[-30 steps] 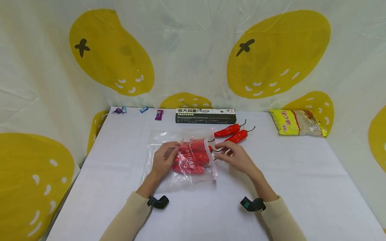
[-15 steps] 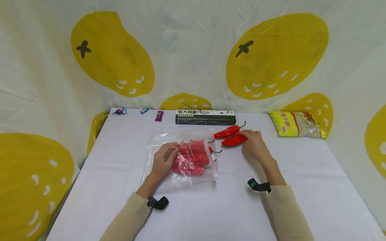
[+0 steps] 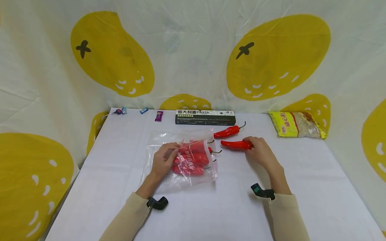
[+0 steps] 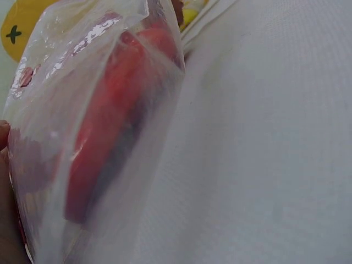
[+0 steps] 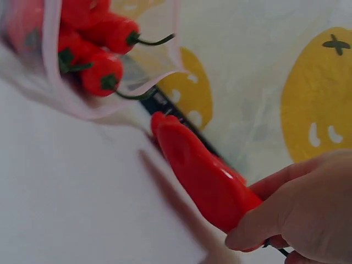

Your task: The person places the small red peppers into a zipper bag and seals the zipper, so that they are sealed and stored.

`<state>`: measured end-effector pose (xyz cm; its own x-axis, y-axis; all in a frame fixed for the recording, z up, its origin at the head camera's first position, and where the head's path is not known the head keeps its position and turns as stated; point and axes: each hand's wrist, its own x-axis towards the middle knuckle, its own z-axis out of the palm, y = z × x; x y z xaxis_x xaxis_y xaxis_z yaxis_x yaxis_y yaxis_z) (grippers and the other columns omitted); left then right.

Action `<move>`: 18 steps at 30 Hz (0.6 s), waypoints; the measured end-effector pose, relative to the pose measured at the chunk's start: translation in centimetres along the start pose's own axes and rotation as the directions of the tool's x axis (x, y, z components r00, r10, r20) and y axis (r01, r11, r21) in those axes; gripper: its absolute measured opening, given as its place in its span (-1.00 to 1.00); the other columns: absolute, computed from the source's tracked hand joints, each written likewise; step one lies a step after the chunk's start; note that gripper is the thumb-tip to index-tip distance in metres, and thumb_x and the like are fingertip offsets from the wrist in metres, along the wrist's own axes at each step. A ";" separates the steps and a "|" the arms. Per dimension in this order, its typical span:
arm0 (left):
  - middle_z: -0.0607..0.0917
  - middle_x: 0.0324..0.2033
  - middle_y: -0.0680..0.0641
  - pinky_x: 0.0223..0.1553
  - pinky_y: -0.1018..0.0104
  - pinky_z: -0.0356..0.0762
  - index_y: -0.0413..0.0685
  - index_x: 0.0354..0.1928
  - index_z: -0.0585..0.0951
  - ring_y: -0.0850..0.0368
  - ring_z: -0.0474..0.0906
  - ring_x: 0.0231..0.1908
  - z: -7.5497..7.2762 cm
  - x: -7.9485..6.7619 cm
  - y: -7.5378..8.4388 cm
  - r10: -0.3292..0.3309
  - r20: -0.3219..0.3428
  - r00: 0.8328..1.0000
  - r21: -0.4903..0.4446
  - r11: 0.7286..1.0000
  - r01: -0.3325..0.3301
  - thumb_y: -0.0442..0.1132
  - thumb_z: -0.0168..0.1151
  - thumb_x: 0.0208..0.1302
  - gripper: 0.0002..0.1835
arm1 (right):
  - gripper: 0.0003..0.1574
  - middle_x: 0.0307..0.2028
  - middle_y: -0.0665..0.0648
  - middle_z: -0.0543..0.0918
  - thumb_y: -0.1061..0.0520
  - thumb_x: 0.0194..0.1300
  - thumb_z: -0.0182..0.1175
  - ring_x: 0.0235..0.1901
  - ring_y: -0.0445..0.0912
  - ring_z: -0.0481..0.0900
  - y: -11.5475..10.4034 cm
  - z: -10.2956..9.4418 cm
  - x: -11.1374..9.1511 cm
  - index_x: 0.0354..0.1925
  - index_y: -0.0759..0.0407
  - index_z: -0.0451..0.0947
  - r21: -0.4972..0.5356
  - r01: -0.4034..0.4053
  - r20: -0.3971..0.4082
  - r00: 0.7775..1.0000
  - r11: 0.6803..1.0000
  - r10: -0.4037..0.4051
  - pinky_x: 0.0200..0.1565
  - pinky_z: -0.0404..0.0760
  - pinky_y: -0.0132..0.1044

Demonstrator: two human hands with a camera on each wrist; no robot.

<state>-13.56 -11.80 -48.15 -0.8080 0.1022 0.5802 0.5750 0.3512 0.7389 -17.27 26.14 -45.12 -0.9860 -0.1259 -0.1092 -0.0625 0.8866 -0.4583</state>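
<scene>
My left hand point(image 3: 164, 160) grips the clear zip bag point(image 3: 155, 138) with thumb and fingers. Inside the bag lie several red chili peppers point(image 3: 191, 170), some green stems poking toward its right-hand mouth. In the right wrist view that bag mouth point(image 5: 54, 82) gapes, pepper stems facing out. Between thumb and fingers, my right hand point(image 3: 261, 153) holds a loose red chili pepper point(image 3: 234, 144) by its stem end, tip pointing left at the bag. The right wrist view shows this chili pepper point(image 5: 201, 170) above its shadow. Another red chili pepper point(image 3: 227, 132) lies just behind it.
A dark pasta box point(image 3: 205, 117) stands along the back edge. Small wrapped candies point(image 3: 159, 115) and a lollipop point(image 3: 118, 111) are at the back left. At the back right sits a yellow bag of dry noodles point(image 3: 297, 124). A lemon-print cloth hangs behind the white table.
My right hand moved from the bag mouth to the nearer loose chili pepper, took hold of it and drew it toward me, away from the other one. My left hand stays at the bag.
</scene>
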 end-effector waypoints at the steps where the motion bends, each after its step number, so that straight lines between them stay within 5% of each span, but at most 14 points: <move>1: 0.67 -0.16 -0.26 0.15 0.32 0.49 -0.30 -0.24 0.59 -0.16 0.58 -0.03 0.0 0.0 0.1 0.003 0.000 1.000 0.000 1.000 -0.003 -0.49 0.19 0.17 -0.89 | -0.44 0.05 0.25 0.53 0.23 0.19 0.22 0.02 0.12 0.37 -0.1 -0.3 -0.2 0.17 0.11 0.40 0.015 0.000 0.005 1.000 1.000 0.000 0.07 0.54 0.10; 12: 0.67 -0.15 -0.27 0.18 0.29 0.47 -0.31 -0.22 0.58 -0.18 0.57 -0.01 -0.2 0.1 0.3 -0.012 0.013 1.000 -0.004 1.000 0.012 -0.48 0.17 0.19 -0.88 | -0.41 -0.04 0.18 0.62 0.21 0.11 0.33 -0.09 0.02 0.40 -4.0 -0.7 -1.1 0.14 0.09 0.49 -0.065 0.139 -0.069 0.987 0.988 -0.144 -0.09 0.62 -0.07; 18: 0.67 -0.15 -0.27 0.19 0.32 0.46 -0.30 -0.23 0.58 -0.19 0.57 -0.02 0.0 0.0 0.2 0.006 0.011 1.000 -0.016 1.000 -0.006 -0.50 0.17 0.18 -0.88 | -0.38 -0.20 0.12 0.73 0.07 -0.10 0.49 -0.23 -0.02 0.38 -6.8 1.0 -0.7 0.01 0.05 0.60 -0.268 0.216 -0.216 0.936 0.939 -0.277 -0.26 0.37 -0.21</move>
<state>-13.48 -11.75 -48.01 -0.8059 0.1141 0.5810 0.5817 0.3358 0.7408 -15.97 19.77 -42.79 -0.9393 -0.2673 0.2149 -0.3129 0.9245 -0.2176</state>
